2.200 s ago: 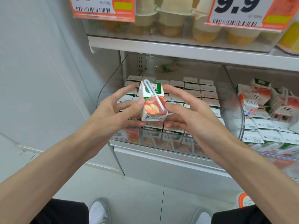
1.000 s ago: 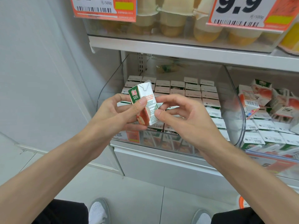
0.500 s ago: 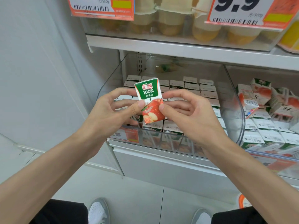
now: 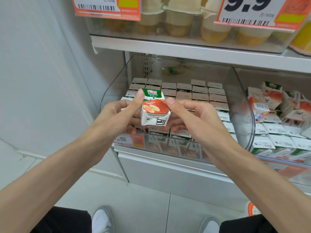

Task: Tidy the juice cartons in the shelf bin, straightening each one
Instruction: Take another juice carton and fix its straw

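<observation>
Tilted over bin [image 4: 244, 115] front lip, above rows [image 4: 200, 95]: juice carton [image 4: 154, 107] pinched between left hand [image 4: 116, 116], right hand [image 4: 193, 119]

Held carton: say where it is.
The carton is at the centre of the head view, pinched between left hand and right hand, over the left bin front.

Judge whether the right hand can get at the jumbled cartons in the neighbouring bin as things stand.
Probably not yet: the right hand grips the held carton together with the left hand. Freed, it likely could: the jumbled cartons lie uncovered just past the clear divider.
</observation>
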The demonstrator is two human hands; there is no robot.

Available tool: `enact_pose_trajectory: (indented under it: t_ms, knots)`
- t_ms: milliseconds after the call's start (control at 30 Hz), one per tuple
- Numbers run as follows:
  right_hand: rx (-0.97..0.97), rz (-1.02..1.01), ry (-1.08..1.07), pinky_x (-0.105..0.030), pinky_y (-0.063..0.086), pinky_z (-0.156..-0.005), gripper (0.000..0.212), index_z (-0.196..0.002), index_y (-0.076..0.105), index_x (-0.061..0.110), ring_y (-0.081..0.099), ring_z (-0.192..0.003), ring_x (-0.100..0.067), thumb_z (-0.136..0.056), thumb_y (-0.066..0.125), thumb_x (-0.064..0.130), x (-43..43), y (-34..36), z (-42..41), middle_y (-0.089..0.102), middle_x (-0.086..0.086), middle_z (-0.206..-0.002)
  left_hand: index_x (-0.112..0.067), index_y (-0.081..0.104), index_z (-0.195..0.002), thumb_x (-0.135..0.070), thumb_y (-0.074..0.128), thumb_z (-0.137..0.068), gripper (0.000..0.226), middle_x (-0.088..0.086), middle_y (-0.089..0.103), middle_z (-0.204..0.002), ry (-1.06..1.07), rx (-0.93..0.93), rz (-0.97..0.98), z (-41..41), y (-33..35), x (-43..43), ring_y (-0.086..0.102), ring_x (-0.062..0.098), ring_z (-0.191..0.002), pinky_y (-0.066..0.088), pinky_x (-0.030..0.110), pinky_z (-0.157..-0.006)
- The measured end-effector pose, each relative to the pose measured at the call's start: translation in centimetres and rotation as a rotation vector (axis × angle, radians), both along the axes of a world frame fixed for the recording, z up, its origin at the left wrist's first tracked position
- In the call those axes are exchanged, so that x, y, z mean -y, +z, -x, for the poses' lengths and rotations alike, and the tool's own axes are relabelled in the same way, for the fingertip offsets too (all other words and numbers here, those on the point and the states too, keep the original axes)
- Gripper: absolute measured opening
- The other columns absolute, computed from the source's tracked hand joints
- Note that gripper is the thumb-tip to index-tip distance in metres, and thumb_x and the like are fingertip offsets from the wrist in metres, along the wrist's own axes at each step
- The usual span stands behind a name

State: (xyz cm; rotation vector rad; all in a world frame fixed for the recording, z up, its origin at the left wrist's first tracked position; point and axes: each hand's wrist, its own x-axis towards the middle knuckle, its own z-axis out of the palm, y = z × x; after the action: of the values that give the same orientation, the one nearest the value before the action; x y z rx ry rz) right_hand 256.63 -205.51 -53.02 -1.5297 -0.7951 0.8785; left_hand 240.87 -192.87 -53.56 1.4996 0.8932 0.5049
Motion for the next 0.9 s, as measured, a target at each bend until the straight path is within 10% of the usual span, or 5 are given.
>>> enact_pose_trajectory:
  t_ms: [400, 667, 900]
  knots:
    - [-0.066, 0.035, 0.003, -0.03, 0.057, -0.081, 0.032, -0.11, 0.08, 0.012, 0.076, -0.079, -0.016, -0.102, 0.065, 0.039, -0.1, 0.0, 0.0, 0.083, -0.006, -0.093, -0.013, 0.068, -0.129, -0.069, 0.051, -0.093, 0.069, 0.009, 0.082, -0.106, -0.041, 0.016, 0.129, -0.1, 0.9, 1.0, 0.081, 0.027, -0.091, 0.055, 0.025, -0.051]
    - [-0.008, 0.02, 0.003, -0.035, 0.059, -0.089, 0.021, -0.113, 0.081, 0.02, 0.078, -0.09, -0.015, -0.106, 0.063, 0.027, 0.0, -0.5, -0.4, 0.083, 0.005, -0.102, -0.007, 0.052, -0.14, -0.038, 0.06, -0.098, 0.053, 0.01, 0.081, -0.114, -0.116, 0.206, 0.192, 0.0, 0.6, 1.1, 0.078, 0.027, -0.107, 0.063, 0.033, -0.091]
    - [0.068, -0.049, 0.058, -0.032, 0.06, -0.097, 0.027, -0.116, 0.08, 0.026, 0.076, -0.103, -0.009, -0.093, 0.074, 0.038, 0.0, -0.7, -0.3, 0.082, 0.01, -0.105, -0.018, 0.047, -0.146, -0.018, 0.068, -0.096, 0.054, 0.009, 0.08, -0.117, -0.118, 0.255, 0.061, 0.3, 0.4, 1.2, 0.078, 0.032, -0.105, 0.062, 0.04, -0.095]
